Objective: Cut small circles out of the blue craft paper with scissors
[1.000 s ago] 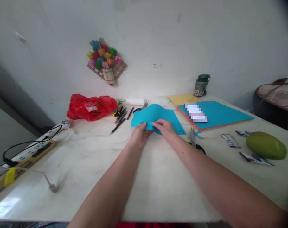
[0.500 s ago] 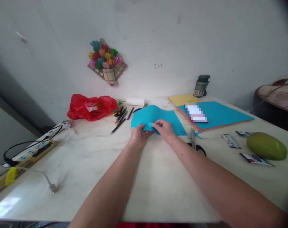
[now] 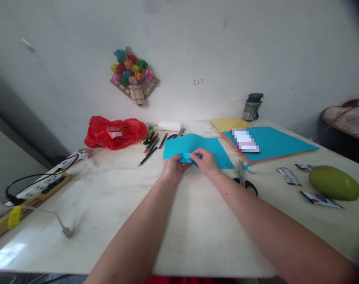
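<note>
A blue sheet of paper [image 3: 194, 142] lies curved on the table in front of me, its near edge lifted. My left hand [image 3: 173, 167] is closed on that near edge, thumb on top and fingers beneath. My right hand [image 3: 207, 161] pinches at the same edge, a little to the right. Between the two thumbs shows a small light-blue paper piece [image 3: 185, 156]; whether it is loose or attached I cannot tell. Scissors with black handles [image 3: 241, 173] rest to the right of my right hand, blades slightly apart, beside blue paper scraps [image 3: 249, 169].
Pens [image 3: 148, 156] and a red plastic bag [image 3: 114, 132] lie at the back left. A phone [image 3: 246, 141] sits on blue card [image 3: 282, 144] at right. Nearer are a green fruit [image 3: 334, 182] and small packets [image 3: 288, 176]. A power strip [image 3: 40, 197] runs along the left edge.
The raised middle of the blue sheet has sunk slightly, showing more of the scissors behind it. Both hands keep nearly the same place and grip. The view has shifted a little.
</note>
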